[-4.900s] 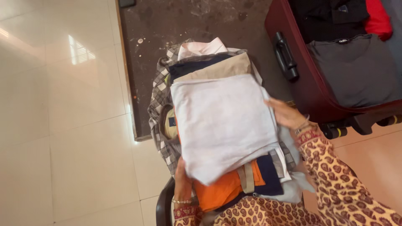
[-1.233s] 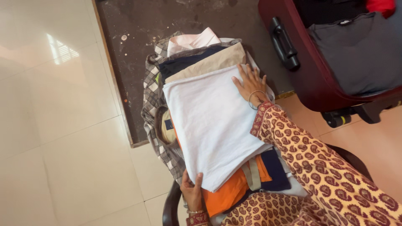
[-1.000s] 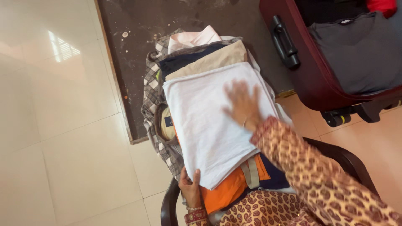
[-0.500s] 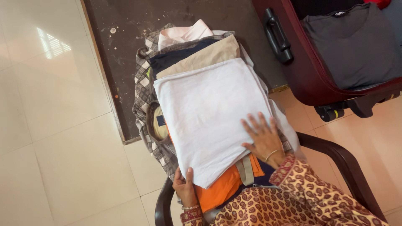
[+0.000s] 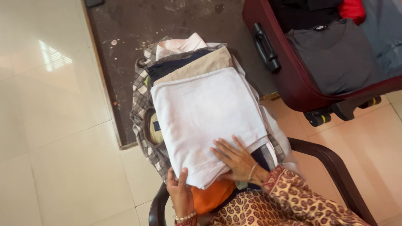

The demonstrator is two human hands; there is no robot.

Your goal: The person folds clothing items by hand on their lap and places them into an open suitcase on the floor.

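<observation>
folded white cloth [image 5: 205,121] atop stacked garments on lap.
right hand [image 5: 236,159] flat on soft near edge, fingers spread; left hand [image 5: 181,194] gripping near corner, thumb on top, beside orange fabric [image 5: 211,196].

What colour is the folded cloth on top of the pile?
White; the folded cloth under the right hand shows best in the head view.
</observation>
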